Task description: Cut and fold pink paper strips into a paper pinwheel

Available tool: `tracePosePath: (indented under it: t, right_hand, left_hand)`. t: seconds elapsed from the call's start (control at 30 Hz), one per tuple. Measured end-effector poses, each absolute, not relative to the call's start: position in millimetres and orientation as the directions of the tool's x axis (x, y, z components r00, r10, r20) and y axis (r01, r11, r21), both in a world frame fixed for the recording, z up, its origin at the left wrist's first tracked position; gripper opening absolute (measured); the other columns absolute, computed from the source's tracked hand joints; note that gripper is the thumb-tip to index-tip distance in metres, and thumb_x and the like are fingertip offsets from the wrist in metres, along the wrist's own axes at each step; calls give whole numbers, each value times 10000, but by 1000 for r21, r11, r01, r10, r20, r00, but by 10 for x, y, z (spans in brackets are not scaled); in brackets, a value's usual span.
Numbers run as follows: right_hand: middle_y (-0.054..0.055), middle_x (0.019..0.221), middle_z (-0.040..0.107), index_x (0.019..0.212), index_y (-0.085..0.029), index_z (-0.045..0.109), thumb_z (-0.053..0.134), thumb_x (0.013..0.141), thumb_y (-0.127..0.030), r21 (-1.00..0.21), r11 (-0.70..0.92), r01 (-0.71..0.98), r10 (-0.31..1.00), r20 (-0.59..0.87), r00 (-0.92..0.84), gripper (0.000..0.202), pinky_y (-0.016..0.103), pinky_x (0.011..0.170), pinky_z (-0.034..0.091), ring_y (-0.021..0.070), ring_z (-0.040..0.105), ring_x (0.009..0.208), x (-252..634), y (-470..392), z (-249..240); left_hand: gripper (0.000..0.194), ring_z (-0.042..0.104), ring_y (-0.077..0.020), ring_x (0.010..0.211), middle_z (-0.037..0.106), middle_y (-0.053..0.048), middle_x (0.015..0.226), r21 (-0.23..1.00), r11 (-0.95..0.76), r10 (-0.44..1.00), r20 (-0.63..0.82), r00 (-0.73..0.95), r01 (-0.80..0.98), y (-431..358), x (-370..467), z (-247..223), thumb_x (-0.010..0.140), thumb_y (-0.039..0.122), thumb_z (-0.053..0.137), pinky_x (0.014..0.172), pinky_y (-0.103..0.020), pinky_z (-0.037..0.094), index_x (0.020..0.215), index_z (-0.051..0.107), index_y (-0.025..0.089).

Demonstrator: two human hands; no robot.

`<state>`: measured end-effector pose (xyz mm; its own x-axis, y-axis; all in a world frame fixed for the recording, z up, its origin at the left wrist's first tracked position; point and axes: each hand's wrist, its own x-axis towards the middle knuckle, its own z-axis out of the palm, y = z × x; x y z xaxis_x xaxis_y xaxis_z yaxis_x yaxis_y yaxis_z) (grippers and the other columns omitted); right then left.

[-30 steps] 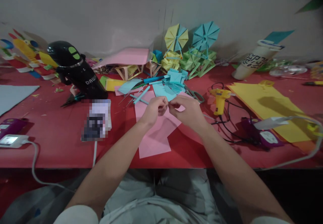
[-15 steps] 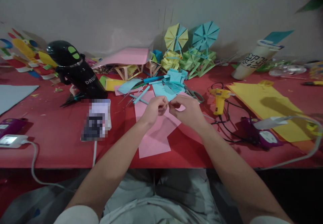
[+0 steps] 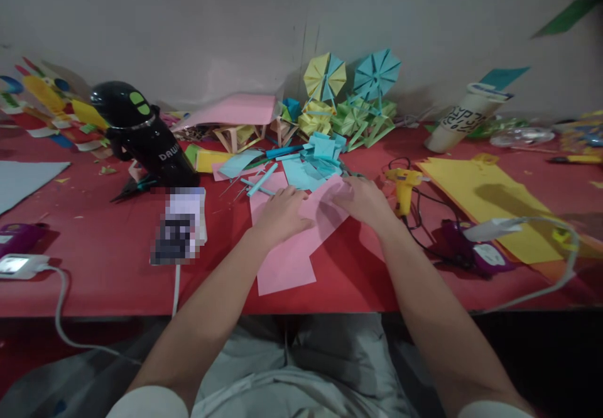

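Pink paper sheets (image 3: pixel 286 270) lie overlapping in front of me on the red table. My left hand (image 3: pixel 282 214) rests flat on them with its fingers apart. At the right, my right hand (image 3: pixel 366 199) pinches the edge of an upper pink sheet (image 3: pixel 325 207), whose far right corner is raised off the table. The fingertips behind that corner are partly hidden. Just beyond the hands lie blue paper pieces (image 3: pixel 325 148) and rolled blue paper sticks (image 3: pixel 262 180).
A yellow glue gun (image 3: pixel 404 190) with a black cord stands right of my right hand, by yellow sheets (image 3: pixel 490 198). At left are a black bottle (image 3: pixel 151 135) and a blurred phone-like object (image 3: pixel 181 226). Folded paper wheels (image 3: pixel 377 74) stand against the wall.
My hands were pinched together above the pink paper. They have separated: the left has flattened onto the paper, and the right has moved right and lifted a sheet's corner.
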<state>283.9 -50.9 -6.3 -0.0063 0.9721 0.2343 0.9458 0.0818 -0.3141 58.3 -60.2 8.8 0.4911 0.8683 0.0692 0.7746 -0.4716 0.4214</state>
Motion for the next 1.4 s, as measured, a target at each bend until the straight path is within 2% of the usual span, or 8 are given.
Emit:
tracePosePath:
  t: [0.17, 0.33, 0.5, 0.73, 0.87, 1.13, 1.27, 1.4]
  right_hand:
    - [154, 1245, 645, 1156, -211, 678, 745, 683, -403, -366, -89, 926, 967, 191, 168, 515, 640, 965, 406, 418, 545, 1188, 2788, -519, 23]
    - [109, 1029, 711, 1027, -179, 695, 703, 693, -303, -664, 25, 747, 972, 191, 137, 357, 471, 905, 501, 293, 652, 1006, 2876, -459, 34]
    - [78, 957, 709, 1046, -171, 665, 753, 631, -346, -883, 73, 464, 993, 109, 52, 458, 375, 728, 546, 232, 660, 824, 2963, -506, 119]
    - [1, 735, 643, 845, -203, 624, 775, 581, -303, -990, -12, 141, 989, 9, 149, 320, 288, 562, 494, 162, 597, 622, 2904, -556, 247]
    - [10, 753, 656, 842, -200, 629, 762, 623, -333, -990, 22, 142, 985, 46, 168, 289, 307, 589, 509, 174, 613, 645, 2969, -554, 232]
    - [111, 1207, 690, 1216, -215, 641, 745, 731, -369, -742, 311, 594, 948, 197, -250, 519, 413, 919, 526, 265, 652, 1095, 2974, -751, 246]
    - [82, 1104, 741, 1035, -227, 738, 625, 857, -343, -579, 407, 706, 900, 121, -419, 241, 376, 911, 519, 245, 679, 1013, 2757, -838, 278]
    - [61, 984, 767, 926, -229, 755, 563, 900, -310, -484, 394, 781, 911, 93, -401, 210, 348, 815, 517, 241, 690, 909, 2674, -917, 262]
  left_hand:
    - [494, 538, -297, 1175, 582, -111, 1222, 403, -448, 875, 13, 484, 798, -568, 570, 77, 745, 455, 735, 952, -413, 462, 1138, 611, 183]
    - [566, 533, -304, 1200, 572, -118, 1257, 448, -451, 864, 2, 503, 772, -530, 538, 51, 740, 422, 739, 984, -429, 457, 1225, 588, 174]
    - [657, 540, -306, 1188, 588, -117, 1286, 523, -468, 848, 37, 529, 712, -511, 499, 52, 674, 321, 762, 958, -413, 465, 1283, 554, 191]
    - [243, 568, -183, 773, 647, -45, 879, 655, -446, 858, 118, 500, 610, -502, 530, 120, 786, 274, 606, 676, -313, 430, 1012, 635, 189]
    - [155, 559, -173, 765, 647, -47, 824, 669, -402, 884, 108, 454, 625, -487, 477, 191, 870, 248, 488, 673, -303, 400, 786, 603, 187]
    - [220, 624, -194, 840, 719, -38, 905, 514, -474, 823, -30, 567, 714, -621, 250, 404, 901, 260, 475, 720, -300, 430, 864, 687, 217]
    - [234, 656, -211, 914, 747, -38, 969, 436, -554, 785, -9, 619, 710, -618, 281, 430, 902, 272, 489, 800, -322, 466, 907, 720, 230]
    - [233, 664, -233, 1005, 748, -61, 1078, 345, -551, 803, -26, 595, 760, -647, 258, 451, 884, 202, 515, 854, -346, 477, 996, 719, 214]
